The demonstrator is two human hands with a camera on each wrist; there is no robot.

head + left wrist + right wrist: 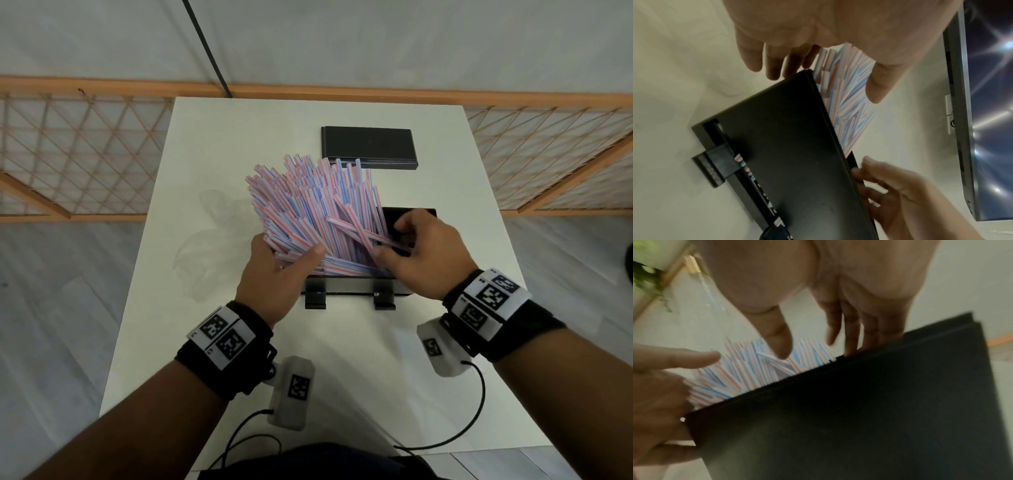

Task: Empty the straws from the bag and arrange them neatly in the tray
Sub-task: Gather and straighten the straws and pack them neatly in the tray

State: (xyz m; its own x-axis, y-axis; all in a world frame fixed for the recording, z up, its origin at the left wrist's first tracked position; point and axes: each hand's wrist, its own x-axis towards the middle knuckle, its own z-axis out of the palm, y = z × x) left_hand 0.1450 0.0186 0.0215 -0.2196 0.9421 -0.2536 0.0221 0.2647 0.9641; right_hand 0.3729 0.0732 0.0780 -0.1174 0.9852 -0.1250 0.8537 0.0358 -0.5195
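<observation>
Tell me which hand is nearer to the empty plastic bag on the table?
Left. The left hand holds the straws just beside the plastic bag, at its right edge. The right hand is farther away, past the straws, over the black tray.

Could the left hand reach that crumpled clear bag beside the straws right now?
Probably yes: the bag lies on the table just left of the left hand with nothing between, though that hand now grips the straws.
</observation>
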